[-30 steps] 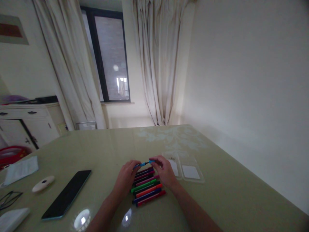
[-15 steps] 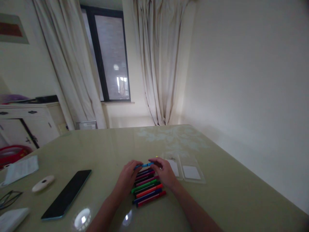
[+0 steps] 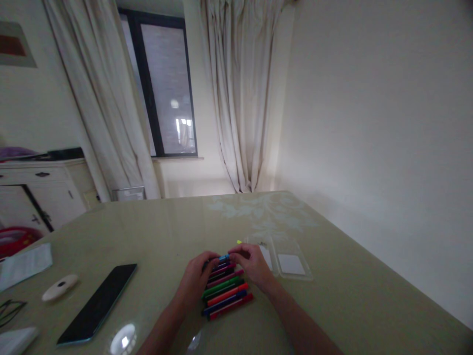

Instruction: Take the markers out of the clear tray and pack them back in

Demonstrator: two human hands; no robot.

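Note:
A light blue marker pen [image 3: 223, 258] lies crosswise between my hands at the far end of a row of markers. My left hand [image 3: 197, 274] has its fingers closed on the left end, and my right hand [image 3: 253, 264] pinches the right end. Several markers lie side by side below it, among them a green marker [image 3: 220, 287], an orange marker [image 3: 225, 294] and a red marker [image 3: 231, 307] nearest me. Whether the blue marker rests on the table or is just above it, I cannot tell. A small yellow tip [image 3: 239, 242] shows behind my right fingers.
An open clear plastic case [image 3: 307, 271] with a white card [image 3: 291, 264] lies right of my right hand. To the left are a black tablet or phone [image 3: 99, 301], a white oval object [image 3: 60, 288], glasses [image 3: 13, 310] and a pale sheet [image 3: 27, 265].
Both hands have brought the blue marker slightly down and toward me, close against the row. The view has shifted a little.

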